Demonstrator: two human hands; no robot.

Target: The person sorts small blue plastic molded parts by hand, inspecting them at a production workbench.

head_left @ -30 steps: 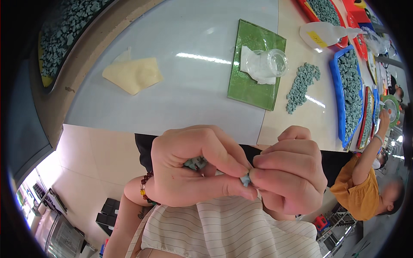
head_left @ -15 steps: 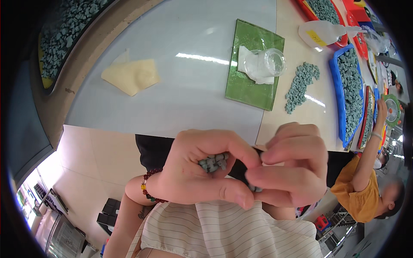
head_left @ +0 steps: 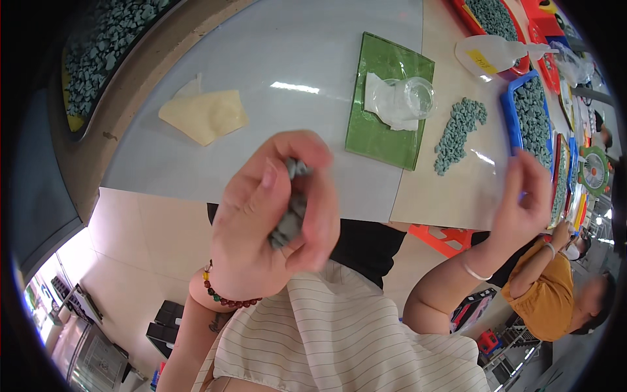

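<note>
My left hand (head_left: 268,222) is raised near my chest with its fingers curled around a clump of small grey-green stones (head_left: 290,212). A beaded bracelet (head_left: 225,297) circles that wrist. My right hand (head_left: 522,202) has swung out to the right, above the table's near edge, with fingers apart and nothing visible in it. It is close to a blue tray (head_left: 522,117) filled with the same stones. A loose pile of stones (head_left: 457,130) lies on the table beyond it.
A green glass plate (head_left: 372,130) carries a clear plastic cup (head_left: 415,98) and white tissue. A yellow cloth (head_left: 206,114) lies at the left. A white squeeze bottle (head_left: 490,55) and red trays sit far right. A person in an orange shirt (head_left: 548,294) sits at my right.
My hands were together at my chest, picking at the stones. Now the right hand has pulled away toward the blue tray and the left has lifted, still holding the stones.
</note>
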